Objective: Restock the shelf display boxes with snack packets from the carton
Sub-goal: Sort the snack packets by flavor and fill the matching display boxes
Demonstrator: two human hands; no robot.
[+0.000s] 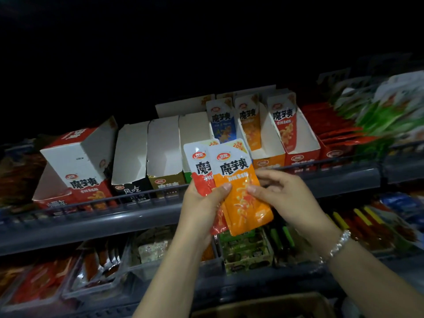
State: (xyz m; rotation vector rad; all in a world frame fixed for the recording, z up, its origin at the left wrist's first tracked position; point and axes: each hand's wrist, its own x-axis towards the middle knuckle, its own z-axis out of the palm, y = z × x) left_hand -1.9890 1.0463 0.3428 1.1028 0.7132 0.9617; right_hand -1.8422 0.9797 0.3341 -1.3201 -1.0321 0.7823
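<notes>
orange packet (pixel 245 198) pinched between left hand (pixel 202 203), right hand (pixel 282 193); red packet (pixel 199 177) behind.

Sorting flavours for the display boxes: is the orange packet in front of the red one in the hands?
Yes, the orange packet overlaps the front of the red packet, both held between the left hand and right hand.

orange packet (pixel 243 193) overlapping red packet (pixel 202 177)
</notes>
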